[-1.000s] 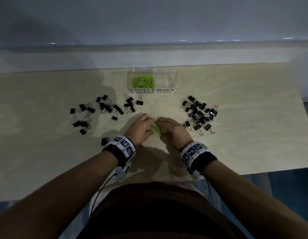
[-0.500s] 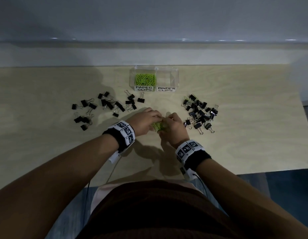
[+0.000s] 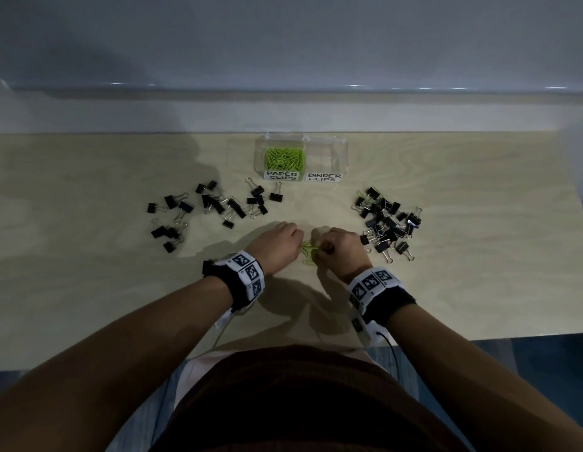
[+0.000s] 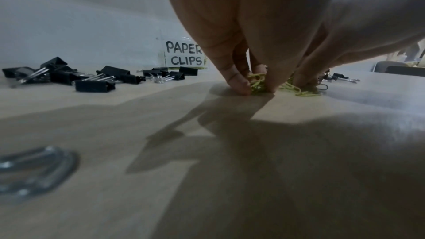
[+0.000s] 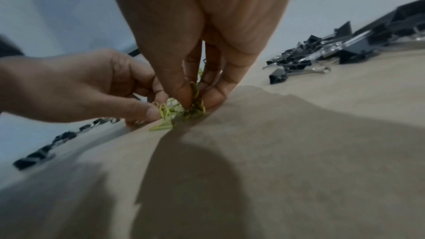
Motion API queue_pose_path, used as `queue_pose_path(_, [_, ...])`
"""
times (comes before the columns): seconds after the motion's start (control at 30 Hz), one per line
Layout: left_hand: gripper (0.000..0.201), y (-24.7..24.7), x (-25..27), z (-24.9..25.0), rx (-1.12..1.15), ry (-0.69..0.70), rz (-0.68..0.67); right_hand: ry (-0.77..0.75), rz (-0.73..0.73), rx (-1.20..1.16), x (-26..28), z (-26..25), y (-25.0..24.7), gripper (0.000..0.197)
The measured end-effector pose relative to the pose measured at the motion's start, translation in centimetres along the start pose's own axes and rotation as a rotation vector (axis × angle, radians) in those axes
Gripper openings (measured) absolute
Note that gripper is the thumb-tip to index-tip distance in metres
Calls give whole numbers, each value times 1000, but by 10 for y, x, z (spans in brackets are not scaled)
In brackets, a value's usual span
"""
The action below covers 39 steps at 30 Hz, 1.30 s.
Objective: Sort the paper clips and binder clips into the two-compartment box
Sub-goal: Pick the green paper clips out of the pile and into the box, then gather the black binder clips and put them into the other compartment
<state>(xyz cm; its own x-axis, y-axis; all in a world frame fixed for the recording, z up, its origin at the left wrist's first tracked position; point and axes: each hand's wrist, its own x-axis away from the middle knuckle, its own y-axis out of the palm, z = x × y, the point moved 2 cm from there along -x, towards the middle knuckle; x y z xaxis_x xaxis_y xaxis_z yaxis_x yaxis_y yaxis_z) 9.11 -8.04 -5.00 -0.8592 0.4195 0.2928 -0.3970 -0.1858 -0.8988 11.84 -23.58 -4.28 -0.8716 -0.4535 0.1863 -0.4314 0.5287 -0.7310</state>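
Observation:
A small heap of green paper clips (image 3: 309, 252) lies on the wooden table between my two hands. My left hand (image 3: 278, 244) pinches some of these paper clips (image 4: 257, 84) with fingertips down on the table. My right hand (image 3: 340, 251) pinches others (image 5: 195, 95) between thumb and fingers. The clear two-compartment box (image 3: 344, 158) stands at the back. Its left half, labelled PAPER CLIPS, holds several green clips (image 3: 285, 158); the right half, labelled BINDER CLIPS, looks empty. Black binder clips lie in a scatter at left (image 3: 215, 207) and a pile at right (image 3: 386, 220).
A few green paper clips (image 3: 365, 194) are mixed into the right pile's far edge. The table's front edge (image 3: 479, 336) runs close to my body. A grey wall ledge runs behind the box. One binder clip's wire handle (image 4: 32, 168) lies just under my left wrist.
Both hands have shifted slightly away from me along with the green clips and have closed tighter on the heap, fingertips now pinching clips.

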Motion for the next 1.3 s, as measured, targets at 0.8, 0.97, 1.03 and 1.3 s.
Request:
queue_pose_path(0.8, [11, -125, -46, -72, 445, -181, 507, 34, 279, -50, -105, -6, -72, 11])
queue_pose_path(0.97, [21, -117, -85, -62, 135, -270, 409, 224, 381, 66, -59, 77, -108, 18])
queue_pose_path(1.03, [23, -110, -90, -37, 96, -207, 481, 261, 382, 95, -46, 96, -113, 18])
queue_pose_path(1.3, [42, -41, -116, 59, 100, 141, 94, 111, 224, 157, -3, 111, -90, 27])
